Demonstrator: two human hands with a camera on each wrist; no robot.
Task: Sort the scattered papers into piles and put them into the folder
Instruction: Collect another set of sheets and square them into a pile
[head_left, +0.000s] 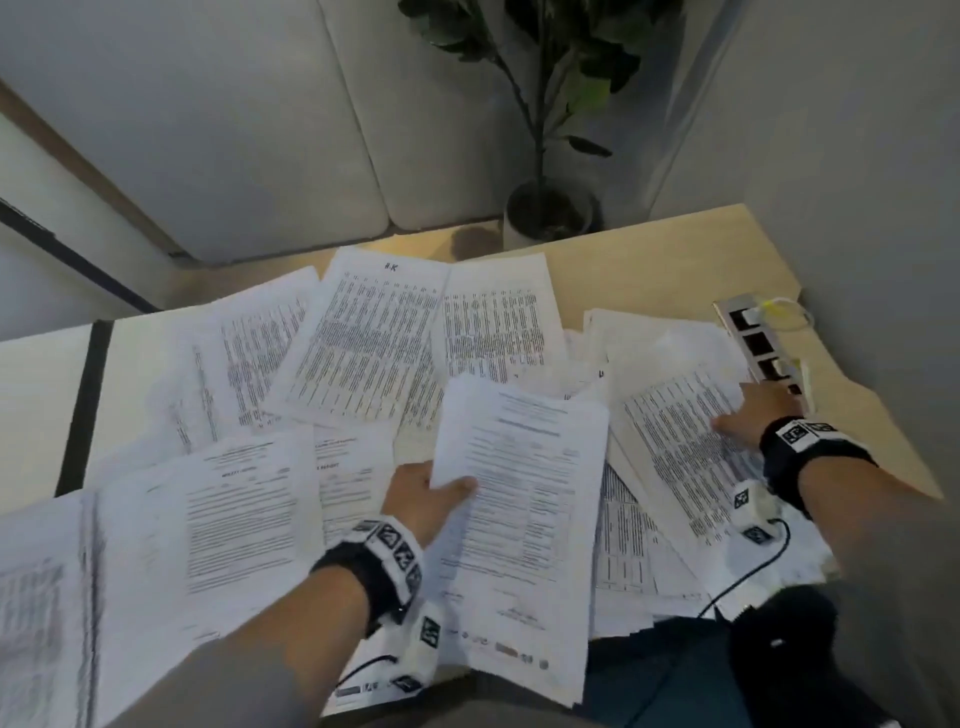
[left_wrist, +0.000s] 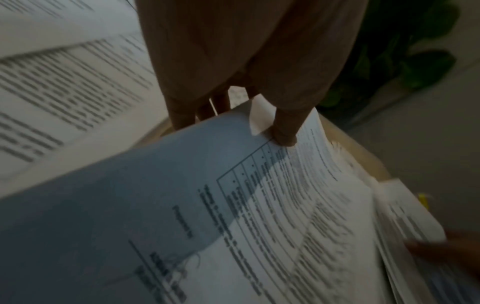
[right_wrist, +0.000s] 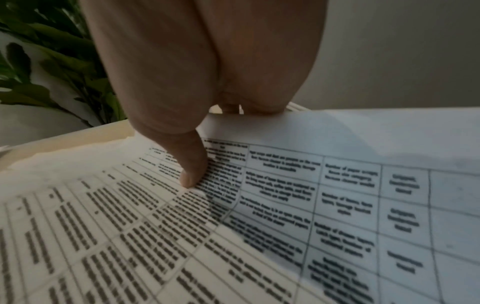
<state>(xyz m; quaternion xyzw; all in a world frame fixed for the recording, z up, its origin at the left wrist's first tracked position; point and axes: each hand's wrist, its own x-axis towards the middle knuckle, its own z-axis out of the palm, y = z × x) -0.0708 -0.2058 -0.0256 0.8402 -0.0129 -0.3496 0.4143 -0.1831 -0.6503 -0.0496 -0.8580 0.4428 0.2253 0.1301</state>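
Note:
Printed papers (head_left: 374, 343) lie scattered and overlapping across the light wooden table (head_left: 649, 270). My left hand (head_left: 447, 486) grips a stack of form sheets (head_left: 524, 499) at its left edge and holds it above the mess. In the left wrist view, the thumb (left_wrist: 283, 135) lies on top of the stack (left_wrist: 259, 205) and the fingers go underneath. My right hand (head_left: 748, 410) pinches the far edge of a table-printed sheet (head_left: 670, 441) at the right. The thumb (right_wrist: 192, 176) presses on that sheet (right_wrist: 285, 205) and the fingers curl behind its edge. No folder is clearly visible.
A metal socket strip (head_left: 758, 353) with a yellow plug (head_left: 774, 312) lies just beyond my right hand. A potted plant (head_left: 550, 208) stands at the table's far edge. A dark band (head_left: 91, 395) crosses a white surface at the left. Padded wall panels rise behind.

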